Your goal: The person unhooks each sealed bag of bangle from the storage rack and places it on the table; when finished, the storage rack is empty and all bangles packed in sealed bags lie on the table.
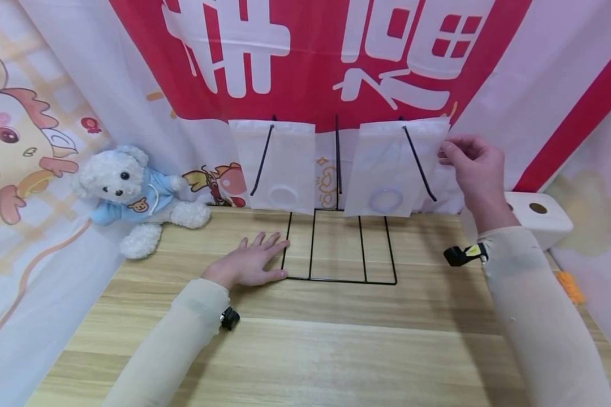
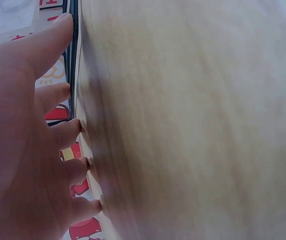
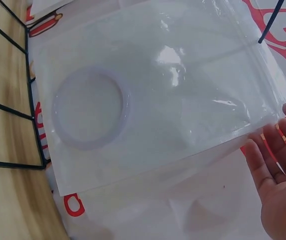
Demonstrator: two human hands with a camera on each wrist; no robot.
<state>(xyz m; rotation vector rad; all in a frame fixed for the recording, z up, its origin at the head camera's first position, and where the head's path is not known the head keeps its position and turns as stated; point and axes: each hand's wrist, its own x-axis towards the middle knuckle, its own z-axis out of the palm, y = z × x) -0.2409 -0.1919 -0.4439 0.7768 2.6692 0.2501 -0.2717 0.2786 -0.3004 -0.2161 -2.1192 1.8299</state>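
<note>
Two translucent plastic bags hang from the hooks of a black wire display rack (image 1: 331, 280). The right bag (image 1: 374, 164) has a pale lilac bangle (image 3: 92, 107) lying low inside it. My right hand (image 1: 481, 169) pinches that bag's upper side edge between thumb and fingers. In the left bag (image 1: 280, 158) a whitish ring (image 1: 283, 196) shows faintly. My left hand (image 1: 249, 263) lies with spread fingers on the left side of the rack's base, its thumb at the front corner.
A white teddy bear (image 1: 137, 198) in a blue hoodie sits at the back left. Behind my right wrist stands a white box (image 1: 545, 217) with round holes. An orange item (image 1: 570, 287) lies at the right edge of the wooden table (image 1: 346, 356). A printed curtain (image 1: 310, 68) hangs behind.
</note>
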